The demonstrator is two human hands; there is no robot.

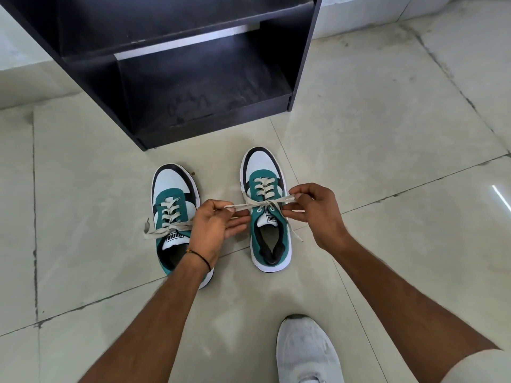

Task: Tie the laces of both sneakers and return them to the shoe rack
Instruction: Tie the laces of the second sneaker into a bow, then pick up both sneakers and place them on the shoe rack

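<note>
Head view: 2 teal-white sneakers (269, 208); both hands' fingers (300, 195) pinch the right one's beige laces (260, 206).

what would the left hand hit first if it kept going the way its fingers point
The left hand has its fingers pointing right, toward the right sneaker. It would probably meet that shoe's side first; height above the floor is unclear.

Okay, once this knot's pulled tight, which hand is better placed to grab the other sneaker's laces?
Probably the left hand. It already lies over the left sneaker, right beside its loose laces. The right hand is beyond the right sneaker and would have to cross it.
</note>
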